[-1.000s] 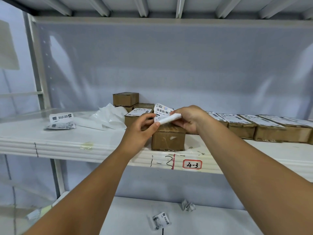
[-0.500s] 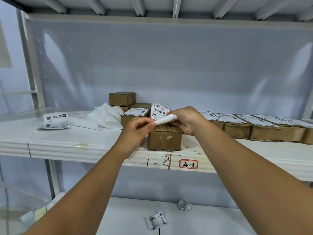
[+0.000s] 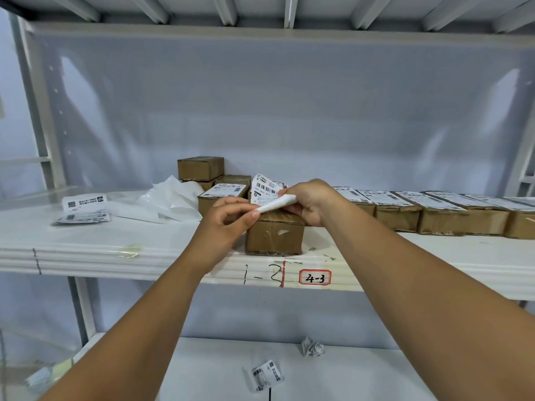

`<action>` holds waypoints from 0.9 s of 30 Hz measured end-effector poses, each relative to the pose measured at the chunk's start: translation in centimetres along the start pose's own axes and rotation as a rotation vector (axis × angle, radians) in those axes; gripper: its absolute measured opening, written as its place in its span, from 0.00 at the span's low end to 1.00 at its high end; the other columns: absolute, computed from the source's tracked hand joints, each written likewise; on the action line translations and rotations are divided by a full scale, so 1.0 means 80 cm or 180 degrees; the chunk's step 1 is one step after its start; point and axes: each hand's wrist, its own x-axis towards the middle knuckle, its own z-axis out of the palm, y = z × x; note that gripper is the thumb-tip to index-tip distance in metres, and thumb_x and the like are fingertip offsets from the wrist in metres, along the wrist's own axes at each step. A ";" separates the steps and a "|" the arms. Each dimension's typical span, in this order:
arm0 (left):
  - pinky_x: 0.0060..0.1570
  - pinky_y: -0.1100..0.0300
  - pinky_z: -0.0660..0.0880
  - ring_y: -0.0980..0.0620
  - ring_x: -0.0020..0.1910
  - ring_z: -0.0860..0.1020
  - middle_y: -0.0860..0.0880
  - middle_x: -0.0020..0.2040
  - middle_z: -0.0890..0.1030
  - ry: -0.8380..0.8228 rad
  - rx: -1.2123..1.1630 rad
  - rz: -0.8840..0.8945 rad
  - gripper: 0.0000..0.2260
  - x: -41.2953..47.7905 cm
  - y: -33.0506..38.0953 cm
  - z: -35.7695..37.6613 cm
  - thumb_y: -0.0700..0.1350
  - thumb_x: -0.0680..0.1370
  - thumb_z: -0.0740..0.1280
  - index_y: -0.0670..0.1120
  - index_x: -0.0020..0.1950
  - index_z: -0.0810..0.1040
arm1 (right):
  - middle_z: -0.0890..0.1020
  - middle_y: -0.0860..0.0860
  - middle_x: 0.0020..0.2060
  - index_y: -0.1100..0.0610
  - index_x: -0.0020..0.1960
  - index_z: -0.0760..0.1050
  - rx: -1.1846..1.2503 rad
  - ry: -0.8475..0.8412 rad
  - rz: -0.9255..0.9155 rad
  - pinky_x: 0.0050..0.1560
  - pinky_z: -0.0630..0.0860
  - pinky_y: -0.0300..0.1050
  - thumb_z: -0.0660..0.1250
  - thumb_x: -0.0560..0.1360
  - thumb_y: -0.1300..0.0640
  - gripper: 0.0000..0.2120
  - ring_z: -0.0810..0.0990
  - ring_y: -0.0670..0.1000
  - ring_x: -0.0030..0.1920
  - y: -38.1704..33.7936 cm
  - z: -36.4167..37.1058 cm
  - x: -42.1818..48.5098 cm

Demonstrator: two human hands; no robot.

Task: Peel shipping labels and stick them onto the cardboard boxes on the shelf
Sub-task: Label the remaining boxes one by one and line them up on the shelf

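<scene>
Just above the bare box, the label looks partly peeled: the left hand pinches the tip of the curled backing, and the right hand grips the label's edge with curled fingers. The row of boxes right of that box is already labelled. The bare box itself, and the spare labels far to its left, appear still to do.

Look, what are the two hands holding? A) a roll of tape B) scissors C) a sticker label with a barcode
C: the left hand pinches the curled white backing and the right hand holds the barcode label above a cardboard box.
</scene>
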 end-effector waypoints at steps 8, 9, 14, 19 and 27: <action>0.51 0.67 0.71 0.68 0.53 0.73 0.58 0.56 0.75 -0.0003 0.0192 0.0308 0.07 0.001 -0.010 -0.002 0.43 0.75 0.68 0.55 0.44 0.81 | 0.79 0.58 0.38 0.66 0.42 0.73 -0.0098 -0.0029 -0.0054 0.46 0.78 0.45 0.64 0.74 0.73 0.05 0.81 0.56 0.42 0.000 -0.001 -0.005; 0.54 0.66 0.69 0.68 0.57 0.72 0.59 0.59 0.74 0.0029 0.0301 0.0407 0.06 0.001 -0.012 -0.002 0.43 0.75 0.69 0.55 0.44 0.81 | 0.79 0.58 0.38 0.66 0.42 0.73 -0.0096 -0.0038 -0.0059 0.46 0.79 0.46 0.64 0.74 0.73 0.05 0.81 0.56 0.41 0.000 -0.001 -0.005; 0.66 0.66 0.61 0.60 0.69 0.65 0.66 0.62 0.70 0.0337 0.1037 0.1015 0.06 -0.005 -0.022 0.004 0.52 0.75 0.64 0.54 0.46 0.79 | 0.80 0.60 0.41 0.67 0.49 0.74 -0.0097 -0.0030 -0.0121 0.46 0.79 0.48 0.64 0.73 0.74 0.07 0.81 0.57 0.40 0.002 0.000 -0.006; 0.61 0.79 0.58 0.64 0.68 0.63 0.60 0.56 0.77 0.0243 0.1266 0.1061 0.11 -0.011 -0.023 0.009 0.48 0.77 0.62 0.47 0.54 0.81 | 0.79 0.59 0.37 0.66 0.41 0.73 -0.0174 -0.0002 -0.0131 0.48 0.80 0.49 0.65 0.72 0.75 0.06 0.81 0.55 0.37 0.003 0.001 -0.009; 0.51 0.67 0.66 0.57 0.60 0.73 0.59 0.55 0.79 -0.0023 0.1798 0.0912 0.08 -0.009 0.004 0.015 0.51 0.76 0.66 0.47 0.50 0.77 | 0.79 0.59 0.35 0.65 0.39 0.73 -0.0215 0.0012 -0.0163 0.50 0.80 0.51 0.65 0.71 0.74 0.06 0.80 0.55 0.35 0.003 0.002 -0.012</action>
